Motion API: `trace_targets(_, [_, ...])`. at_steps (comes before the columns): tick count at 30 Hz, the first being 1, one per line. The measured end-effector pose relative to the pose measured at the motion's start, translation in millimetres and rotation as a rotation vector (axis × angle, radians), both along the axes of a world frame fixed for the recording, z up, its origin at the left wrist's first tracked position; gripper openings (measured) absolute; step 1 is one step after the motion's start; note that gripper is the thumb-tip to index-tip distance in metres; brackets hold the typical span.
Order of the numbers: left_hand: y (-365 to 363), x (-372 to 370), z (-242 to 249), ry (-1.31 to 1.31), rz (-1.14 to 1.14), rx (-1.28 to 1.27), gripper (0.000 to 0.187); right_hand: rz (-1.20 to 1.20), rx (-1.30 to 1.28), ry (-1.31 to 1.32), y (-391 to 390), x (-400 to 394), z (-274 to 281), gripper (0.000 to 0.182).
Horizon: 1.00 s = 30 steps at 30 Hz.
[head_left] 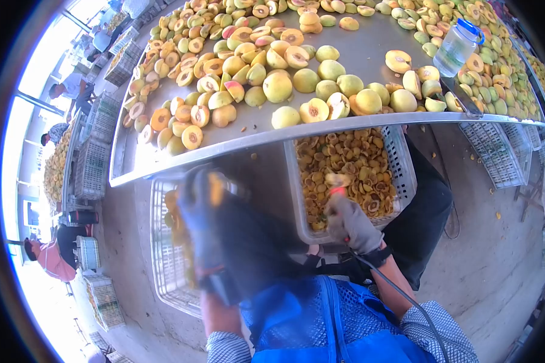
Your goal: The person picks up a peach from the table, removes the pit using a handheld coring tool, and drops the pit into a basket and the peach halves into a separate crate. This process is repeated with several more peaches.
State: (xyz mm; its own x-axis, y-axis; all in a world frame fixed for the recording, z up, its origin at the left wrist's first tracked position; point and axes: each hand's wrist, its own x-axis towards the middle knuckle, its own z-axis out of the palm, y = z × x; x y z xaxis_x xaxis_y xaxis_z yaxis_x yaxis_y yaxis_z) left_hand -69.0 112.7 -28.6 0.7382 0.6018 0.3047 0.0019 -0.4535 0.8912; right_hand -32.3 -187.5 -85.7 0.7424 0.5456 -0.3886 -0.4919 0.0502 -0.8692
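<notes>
My left hand, in a grey glove and smeared by motion, is above the left crate. An orange peach half shows at its fingers. My right hand, also gloved, is closed around a corded tool with a red collar. A black cord runs from it along my right forearm. Just past the collar is a pale yellowish piece, too blurred to make out. Under the right hand stands a white crate full of hollowed peach pieces.
A metal table carries many whole and halved peaches. Its raised rim runs in front of me. A blue-lidded water bottle and a dark flat bar are at right. Stacked crates and other people are around.
</notes>
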Motion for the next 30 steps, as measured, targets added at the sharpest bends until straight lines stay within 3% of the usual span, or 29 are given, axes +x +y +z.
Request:
trace_targets(1, [10.7,-8.9,24.3,0.149,0.082,0.204,0.017,-0.007,0.011,-0.008,0.5,2.0,-4.6,0.034])
trace_targets(2, [55.6,-18.6,8.7,0.086,0.022,0.511,0.016,-0.088,0.08,0.148,1.3,0.8,-7.2,0.035])
trace_targets(3, [45.8,-20.1,35.1,0.145,0.137,0.789,0.018,-0.161,0.145,0.307,2.5,-0.8,-11.7,0.037])
trace_targets(5, [38.4,-12.4,52.3,0.18,0.005,0.704,0.02,-0.149,0.055,0.173,13.5,-5.6,-26.3,0.041])
trace_targets(7, [16.8,27.5,54.8,0.274,-0.119,0.216,0.026,-0.167,0.09,0.38,23.0,-1.7,-17.0,0.04])
trace_targets(9, [-9.0,78.4,58.9,0.26,-0.327,0.573,0.034,-0.165,0.029,0.358,23.7,-0.7,-15.5,0.039])
trace_targets(11, [-33.6,122.6,53.9,0.354,-0.432,0.668,0.039,-0.167,-0.037,0.331,19.6,-1.5,-15.4,0.039])
trace_targets(12, [-39.3,142.9,50.8,0.344,-0.429,0.665,0.039,-0.196,-0.024,0.338,16.6,-3.7,-16.8,0.038])
trace_targets(14, [-45.0,174.6,41.2,0.556,-0.727,0.643,0.052,-0.234,0.03,0.38,8.3,-6.6,-22.5,0.036])
trace_targets(15, [-43.7,181.8,36.3,0.553,-0.731,0.645,0.052,-0.238,0.031,0.379,6.7,-6.1,-22.1,0.036])
trace_targets(17, [-39.7,187.2,29.7,0.528,-0.802,0.444,0.058,-0.257,0.03,0.389,3.5,-7.6,-20.3,0.036])
trace_targets(22, [-42.7,176.5,27.2,0.497,-0.674,0.509,0.052,-0.244,0.048,0.308,8.1,-10.3,-8.3,0.035])
trace_targets(25, [-28.7,167.7,18.5,0.505,-0.565,0.336,0.043,-0.253,0.025,0.244,3.1,-11.8,-4.8,0.035])
trace_targets(27, [-20.7,151.5,24.5,0.218,-0.534,-0.332,0.03,-0.258,0.007,0.226,4.0,-11.9,-2.8,0.034])
trace_targets(29, [-26.0,144.0,20.0,0.23,-0.532,-0.311,0.028,-0.234,-0.027,-0.002,8.0,-10.1,0.0,0.034])
trace_targets(30, [-30.4,143.7,13.7,0.226,-0.506,-0.164,0.03,-0.236,-0.029,0.001,12.2,-7.9,7.5,0.034])
